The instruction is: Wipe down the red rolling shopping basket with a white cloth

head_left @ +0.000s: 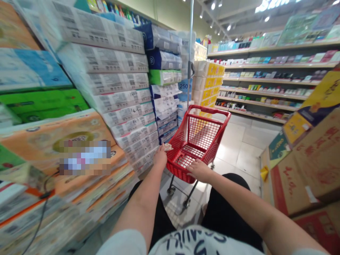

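A red shopping cart with a mesh basket stands upright on the tiled floor in front of me, and its basket looks bare inside. My left hand is at the basket's near left corner, its fingers closed on a small, pale, crumpled cloth. On the near rim of the basket rests my right hand, palm down, with the fingers spread and nothing held in them.
Tall stacks of wrapped tissue packs rise close on the left. Cardboard boxes are piled at the right. A metal pole stands behind the cart; stocked shelves line the back.
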The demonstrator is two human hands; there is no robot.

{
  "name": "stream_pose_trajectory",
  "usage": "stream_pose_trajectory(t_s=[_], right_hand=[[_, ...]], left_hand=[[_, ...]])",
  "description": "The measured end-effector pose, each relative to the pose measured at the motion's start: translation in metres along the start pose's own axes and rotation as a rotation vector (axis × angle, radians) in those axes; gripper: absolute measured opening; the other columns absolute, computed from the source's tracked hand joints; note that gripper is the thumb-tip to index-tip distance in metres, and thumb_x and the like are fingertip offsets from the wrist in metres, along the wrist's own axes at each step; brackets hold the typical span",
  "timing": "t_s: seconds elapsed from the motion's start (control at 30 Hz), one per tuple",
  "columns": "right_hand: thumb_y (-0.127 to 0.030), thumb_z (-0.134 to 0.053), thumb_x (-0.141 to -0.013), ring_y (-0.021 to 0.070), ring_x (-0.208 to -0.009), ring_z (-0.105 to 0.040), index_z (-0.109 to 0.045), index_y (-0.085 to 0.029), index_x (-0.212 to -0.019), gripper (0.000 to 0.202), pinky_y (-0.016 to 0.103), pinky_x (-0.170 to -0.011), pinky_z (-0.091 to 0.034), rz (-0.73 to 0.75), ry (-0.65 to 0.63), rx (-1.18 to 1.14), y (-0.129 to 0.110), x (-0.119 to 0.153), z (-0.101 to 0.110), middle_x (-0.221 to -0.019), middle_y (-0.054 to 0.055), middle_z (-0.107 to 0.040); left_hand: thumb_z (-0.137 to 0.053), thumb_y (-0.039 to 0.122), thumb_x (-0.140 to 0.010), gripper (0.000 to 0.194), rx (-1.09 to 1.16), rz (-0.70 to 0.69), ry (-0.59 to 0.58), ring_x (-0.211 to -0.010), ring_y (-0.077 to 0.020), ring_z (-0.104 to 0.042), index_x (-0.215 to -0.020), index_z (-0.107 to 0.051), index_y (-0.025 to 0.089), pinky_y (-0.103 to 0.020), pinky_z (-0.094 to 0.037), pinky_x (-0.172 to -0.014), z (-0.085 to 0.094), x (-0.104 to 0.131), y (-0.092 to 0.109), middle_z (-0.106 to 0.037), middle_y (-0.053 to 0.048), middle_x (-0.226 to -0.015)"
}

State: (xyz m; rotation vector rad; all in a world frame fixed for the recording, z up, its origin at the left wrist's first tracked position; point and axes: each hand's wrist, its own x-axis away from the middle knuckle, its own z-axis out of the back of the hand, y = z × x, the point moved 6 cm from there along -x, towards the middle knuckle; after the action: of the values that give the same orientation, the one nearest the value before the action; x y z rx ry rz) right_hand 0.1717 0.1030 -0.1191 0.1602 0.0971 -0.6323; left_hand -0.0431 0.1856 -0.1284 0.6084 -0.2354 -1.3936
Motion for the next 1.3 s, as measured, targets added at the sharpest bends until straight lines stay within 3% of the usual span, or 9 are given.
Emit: stream_pose_trajectory(t_s=[0.07, 0.2, 0.4, 0.6, 0.77, 0.87, 1.0, 1.2, 1.3], right_hand=[[-0.032, -0.038, -0.099, 0.0228, -0.100, -0.055, -0.060, -0.017, -0.114, 0.031, 0.042, -0.101, -0.031, -0.075, 0.146, 0.011, -0.001, 0.006, -0.010, -0.101, 0.009, -0.067], [-0.016, -0.039, -0.094, 0.0232, -0.109, -0.050, -0.056, -0.017, -0.126, 0.036, 0.049, -0.112, -0.015, -0.250, 0.402, -0.009, -0.002, 0.019, -0.030, -0.108, 0.010, -0.064], [-0.027, -0.039, -0.097, 0.0204, -0.096, -0.052, -0.063, -0.019, -0.113, 0.030, 0.045, -0.114, -0.017, -0.332, 0.460, -0.048, 0.005, 0.027, -0.030, -0.091, 0.006, -0.065], [-0.022, -0.038, -0.097, 0.0204, -0.097, -0.050, -0.063, -0.019, -0.113, 0.030, 0.044, -0.114, -0.015, -0.328, 0.463, -0.013, 0.012, 0.026, -0.033, -0.088, 0.006, -0.063], [-0.017, -0.041, -0.092, 0.0231, -0.101, -0.048, -0.065, -0.016, -0.108, 0.029, 0.046, -0.115, -0.015, -0.318, 0.451, 0.027, 0.022, 0.020, -0.041, -0.093, 0.008, -0.062], [-0.016, -0.040, -0.094, 0.0227, -0.104, -0.048, -0.063, -0.015, -0.113, 0.030, 0.044, -0.114, -0.018, -0.322, 0.481, 0.051, 0.027, 0.018, -0.039, -0.093, 0.008, -0.062], [-0.014, -0.041, -0.093, 0.0229, -0.114, -0.047, -0.062, -0.016, -0.116, 0.031, 0.041, -0.113, -0.023, -0.348, 0.641, 0.082, 0.028, 0.018, -0.037, -0.100, 0.009, -0.063], [-0.014, -0.043, -0.092, 0.0249, -0.114, -0.049, -0.064, -0.016, -0.105, 0.025, 0.044, -0.110, -0.028, -0.328, 0.759, 0.150, 0.029, 0.028, -0.037, -0.098, 0.009, -0.064], [-0.017, -0.046, -0.093, 0.0240, -0.114, -0.050, -0.064, -0.016, -0.102, 0.020, 0.043, -0.109, -0.030, -0.323, 0.746, 0.150, 0.031, 0.035, -0.032, -0.097, 0.009, -0.065]], left_hand=[[-0.033, 0.009, -0.088, 0.054, -0.025, -0.085, 0.037, -0.143, -0.0234, -0.024, -0.140, -0.041, 0.020, -0.043, -0.026, -0.115, 0.001, 0.006, 0.006, -0.036, -0.004, -0.152], [-0.036, 0.014, -0.088, 0.048, -0.114, -0.287, 0.040, -0.146, -0.0232, -0.014, -0.134, -0.050, 0.017, -0.044, -0.021, -0.119, -0.006, 0.026, 0.015, -0.043, -0.003, -0.147], [-0.037, 0.019, -0.089, 0.051, -0.182, -0.517, -0.030, -0.145, -0.0231, -0.015, -0.140, -0.041, 0.015, -0.047, -0.021, -0.119, -0.020, 0.064, 0.029, -0.044, -0.007, -0.145], [-0.039, 0.018, -0.088, 0.053, -0.265, -0.418, -0.017, -0.144, -0.0259, -0.019, -0.141, -0.039, 0.012, -0.045, -0.015, -0.119, -0.026, 0.073, 0.055, -0.043, -0.011, -0.145], [-0.042, 0.024, -0.087, 0.058, -0.235, -0.640, -0.159, -0.143, -0.0234, -0.021, -0.144, -0.033, 0.020, -0.042, -0.013, -0.119, -0.051, 0.098, 0.093, -0.038, -0.006, -0.149], [-0.040, 0.020, -0.087, 0.056, -0.290, -0.577, -0.118, -0.141, -0.0234, -0.025, -0.143, -0.036, 0.018, -0.042, -0.013, -0.119, -0.046, 0.091, 0.085, -0.038, -0.007, -0.149], [-0.037, 0.016, -0.088, 0.051, -0.373, -0.411, -0.041, -0.140, -0.0255, -0.029, -0.138, -0.041, 0.013, -0.044, -0.018, -0.118, -0.036, 0.071, 0.075, -0.044, -0.010, -0.145], [-0.036, 0.018, -0.091, 0.040, -0.381, -0.648, -0.073, -0.137, -0.0226, -0.036, -0.127, -0.053, 0.014, -0.043, -0.022, -0.118, -0.056, 0.076, 0.104, -0.056, -0.009, -0.134], [-0.037, 0.019, -0.091, 0.037, -0.407, -0.541, -0.020, -0.131, -0.0257, -0.042, -0.122, -0.057, 0.016, -0.048, -0.023, -0.116, -0.049, 0.067, 0.099, -0.062, -0.008, -0.125]])
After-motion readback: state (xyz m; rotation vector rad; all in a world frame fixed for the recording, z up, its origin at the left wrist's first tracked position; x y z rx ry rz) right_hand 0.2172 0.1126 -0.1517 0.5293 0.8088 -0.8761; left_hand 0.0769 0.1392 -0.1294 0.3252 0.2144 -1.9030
